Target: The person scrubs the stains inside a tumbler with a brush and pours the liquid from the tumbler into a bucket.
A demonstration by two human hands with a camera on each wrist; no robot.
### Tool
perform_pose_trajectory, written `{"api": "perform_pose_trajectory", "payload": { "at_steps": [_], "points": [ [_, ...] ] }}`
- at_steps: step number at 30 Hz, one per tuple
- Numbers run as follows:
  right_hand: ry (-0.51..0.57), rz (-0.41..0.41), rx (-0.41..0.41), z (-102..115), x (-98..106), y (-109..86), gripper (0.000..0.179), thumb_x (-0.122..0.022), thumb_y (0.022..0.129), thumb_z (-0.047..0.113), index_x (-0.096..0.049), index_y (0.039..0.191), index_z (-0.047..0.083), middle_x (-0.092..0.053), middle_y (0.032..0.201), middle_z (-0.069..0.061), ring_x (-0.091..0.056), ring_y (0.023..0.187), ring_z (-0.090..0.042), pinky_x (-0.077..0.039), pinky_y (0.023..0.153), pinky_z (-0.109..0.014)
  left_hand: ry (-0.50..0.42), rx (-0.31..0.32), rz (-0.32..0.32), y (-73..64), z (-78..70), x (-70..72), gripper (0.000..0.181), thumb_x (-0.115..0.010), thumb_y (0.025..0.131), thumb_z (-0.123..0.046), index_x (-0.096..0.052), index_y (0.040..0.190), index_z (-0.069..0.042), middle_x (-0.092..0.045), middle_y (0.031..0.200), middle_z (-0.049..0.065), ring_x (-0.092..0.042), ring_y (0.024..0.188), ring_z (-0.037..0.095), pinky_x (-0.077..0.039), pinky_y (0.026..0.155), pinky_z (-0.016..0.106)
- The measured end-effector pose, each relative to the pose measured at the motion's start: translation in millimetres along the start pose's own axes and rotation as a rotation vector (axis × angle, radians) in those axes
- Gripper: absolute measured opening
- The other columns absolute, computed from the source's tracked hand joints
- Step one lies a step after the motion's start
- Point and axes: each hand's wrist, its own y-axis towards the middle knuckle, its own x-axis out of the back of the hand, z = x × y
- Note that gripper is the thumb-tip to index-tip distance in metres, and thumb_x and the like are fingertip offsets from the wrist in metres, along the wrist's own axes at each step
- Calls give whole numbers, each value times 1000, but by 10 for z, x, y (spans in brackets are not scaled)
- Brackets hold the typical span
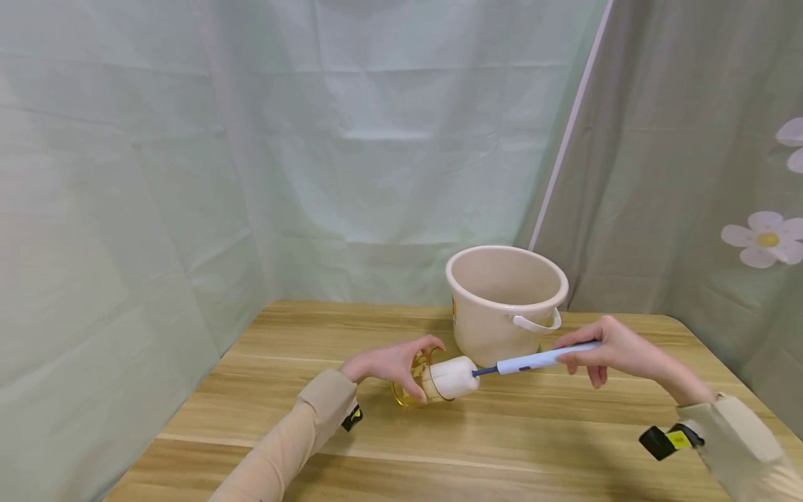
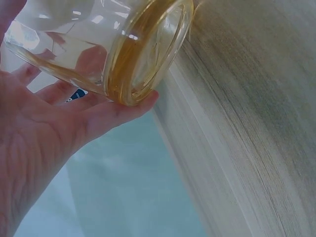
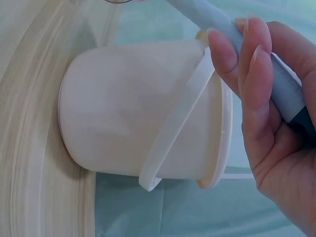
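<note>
My left hand (image 1: 390, 362) grips an amber-tinted clear glass (image 2: 140, 54), thumb on one side and fingers on the other. The glass lies tipped on its side just over the table, its mouth facing right. A cup brush's white sponge head (image 1: 456, 378) sits partly inside that mouth, its outer end sticking out. Out to the right, my right hand (image 1: 617, 351) holds the brush by its light-blue handle (image 1: 527, 361), pinched between thumb and fingers. A thin dark-blue neck joins handle and sponge. How deep the sponge reaches is partly hidden by my left hand.
A cream bucket (image 1: 489, 331) stands upright right behind the glass and brush, its white handle (image 3: 175, 126) hanging down the side. The wood-grain table (image 1: 282, 418) ends at a pale green curtain (image 1: 376, 174) behind and on the sides.
</note>
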Motion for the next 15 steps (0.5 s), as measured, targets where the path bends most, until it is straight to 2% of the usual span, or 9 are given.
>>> {"api": "perform_pose_trajectory", "payload": {
  "at_steps": [5, 10, 15],
  "points": [
    [9, -14, 4, -2, -25, 17, 19, -59, 86, 1, -64, 103, -5, -63, 69, -7, -54, 41, -20, -43, 36, -35, 0, 9, 0, -3, 12, -6, 84, -85, 59, -22, -36, 128, -18, -45, 107, 0, -49, 91, 13, -41, 76, 30],
    [6, -30, 13, -7, -41, 36, 19, -59, 86, 1, -64, 103, -4, -63, 69, -7, -54, 40, -19, -43, 36, -35, -9, 7, 1, -3, 19, -13, 84, -84, 60, -23, -36, 129, -17, -45, 108, 1, -49, 92, 14, -41, 76, 30],
    [-10, -62, -1, -12, -50, 51, 19, -60, 86, 3, -64, 103, -3, -63, 69, -6, -54, 41, -19, -43, 36, -34, -34, -3, 1, -3, 12, -6, 83, -84, 61, -22, -35, 127, -22, -46, 109, -1, -49, 93, 14, -41, 77, 30]
  ]
}}
